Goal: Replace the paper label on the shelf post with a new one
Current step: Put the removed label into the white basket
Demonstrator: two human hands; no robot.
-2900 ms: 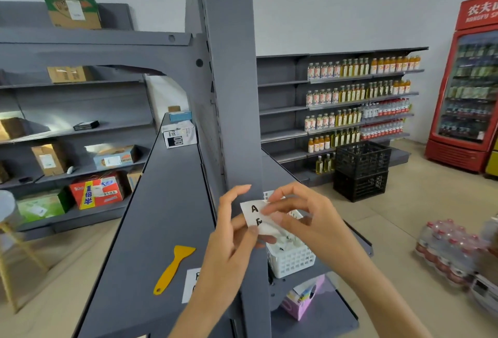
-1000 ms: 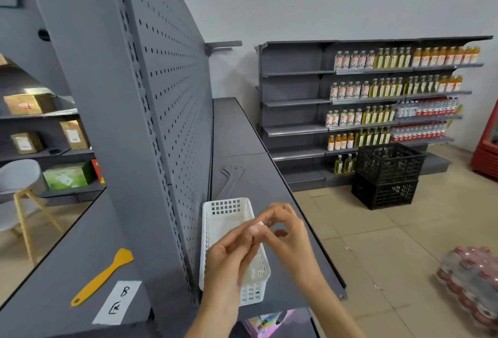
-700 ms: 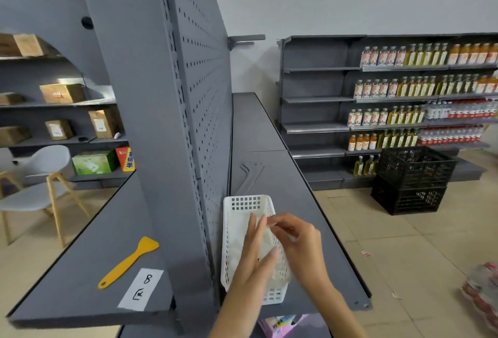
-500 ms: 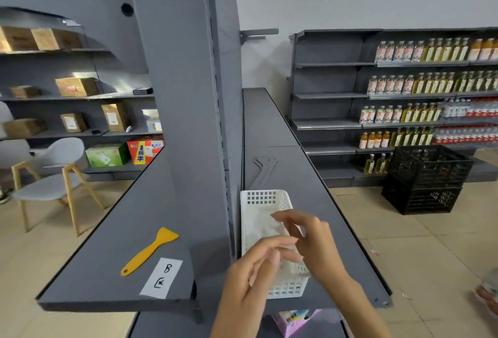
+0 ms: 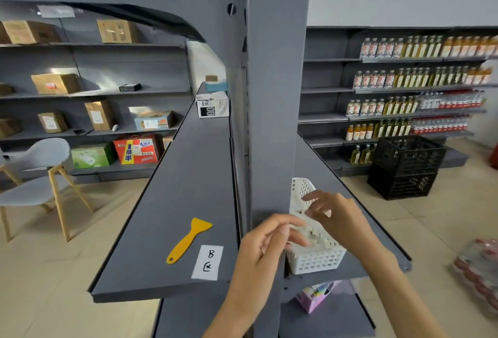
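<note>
The grey shelf post (image 5: 272,95) rises in the middle with no paper on its visible face. A white paper label (image 5: 207,262) marked "B" lies flat on the left shelf board (image 5: 188,176), beside a yellow plastic scraper (image 5: 188,240). My left hand (image 5: 264,246) hovers in front of the post's lower part, fingers loosely spread, holding nothing I can see. Over the white plastic basket (image 5: 315,259) on the right shelf, my right hand (image 5: 334,216) has its fingers apart. Crumpled paper bits (image 5: 310,232) lie inside the basket.
A white carton (image 5: 213,106) stands farther back on the left shelf. Black crates (image 5: 404,168) sit on the floor at right, bottled drinks (image 5: 420,81) fill the far shelving, a grey chair (image 5: 40,176) stands at left, and a pink box (image 5: 312,294) sits on the lower shelf.
Both hands pinched and crumpled the old paper, then brought it over the basket. Now they are apart and empty. My view has swung back to face the post.
</note>
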